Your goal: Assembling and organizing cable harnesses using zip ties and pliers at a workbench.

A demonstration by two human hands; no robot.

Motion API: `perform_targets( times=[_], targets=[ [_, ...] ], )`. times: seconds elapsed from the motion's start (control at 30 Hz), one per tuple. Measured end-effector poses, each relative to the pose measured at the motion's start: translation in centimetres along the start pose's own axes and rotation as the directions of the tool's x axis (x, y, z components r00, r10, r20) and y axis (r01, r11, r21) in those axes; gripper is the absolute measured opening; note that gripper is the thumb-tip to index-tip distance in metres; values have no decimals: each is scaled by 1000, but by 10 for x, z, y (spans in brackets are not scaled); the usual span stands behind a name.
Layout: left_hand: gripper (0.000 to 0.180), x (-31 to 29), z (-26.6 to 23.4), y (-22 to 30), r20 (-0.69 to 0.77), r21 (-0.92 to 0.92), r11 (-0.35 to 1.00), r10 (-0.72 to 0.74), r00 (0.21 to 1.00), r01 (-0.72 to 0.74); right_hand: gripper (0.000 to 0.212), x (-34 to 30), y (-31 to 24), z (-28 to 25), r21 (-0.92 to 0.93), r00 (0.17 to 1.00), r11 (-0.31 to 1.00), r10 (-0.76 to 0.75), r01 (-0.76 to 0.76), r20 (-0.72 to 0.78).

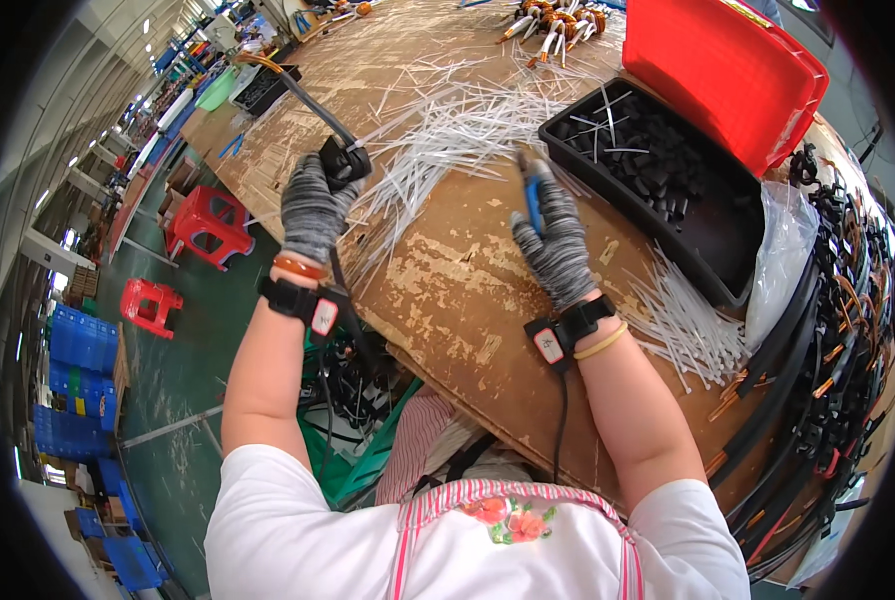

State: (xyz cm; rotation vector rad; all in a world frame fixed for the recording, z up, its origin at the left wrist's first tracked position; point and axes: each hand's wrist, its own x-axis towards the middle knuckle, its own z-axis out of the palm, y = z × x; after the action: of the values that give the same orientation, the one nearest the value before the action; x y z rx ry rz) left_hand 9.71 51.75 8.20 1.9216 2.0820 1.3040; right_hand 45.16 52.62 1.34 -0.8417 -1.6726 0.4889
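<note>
My left hand (313, 208), in a grey knit glove, is closed around a black part (346, 163) on a dark cable. The cable (315, 106) runs up and left from it to coppery orange ends (260, 62), and a black length hangs below the hand. My right hand (555, 245), gloved alike, is closed on a small blue-handled hand tool (534, 203) with its tip pointing away from me. Its jaws are too small to make out. Loose white cable ties (448, 135) lie piled on the worn wooden table (438, 290) between and beyond my hands.
A black tray (743, 275) of short black tubes stands right, its red lid (723, 75) behind. More cable ties (693, 325), a clear bag (783, 250) and bundled cables (818, 370) lie nearby. Copper coils (558, 22) sit far back. Red stools (211, 225) stand left.
</note>
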Motion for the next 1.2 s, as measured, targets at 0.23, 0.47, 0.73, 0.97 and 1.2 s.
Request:
perform_targets(
  times=[0.23,0.47,0.73,0.97,1.2],
  targets=[
    [34,-84,46,71,376,-925,-184,-326,867,332,77,-10,-61,8,-516,885,850,159,103,438],
    [17,-105,66,53,148,-904,292,-467,872,310,75,-8,-65,4,-643,831,756,277,122,483],
    [29,-101,66,47,117,-535,788,-288,951,304,75,9,-77,32,-701,750,698,386,143,537],
    [28,-100,80,12,-17,-497,841,-258,966,215,73,20,-84,50,-619,667,781,417,85,618],
    [29,-100,82,19,76,-672,683,-321,944,286,72,26,-95,49,-631,673,776,456,20,582]
  ],
)
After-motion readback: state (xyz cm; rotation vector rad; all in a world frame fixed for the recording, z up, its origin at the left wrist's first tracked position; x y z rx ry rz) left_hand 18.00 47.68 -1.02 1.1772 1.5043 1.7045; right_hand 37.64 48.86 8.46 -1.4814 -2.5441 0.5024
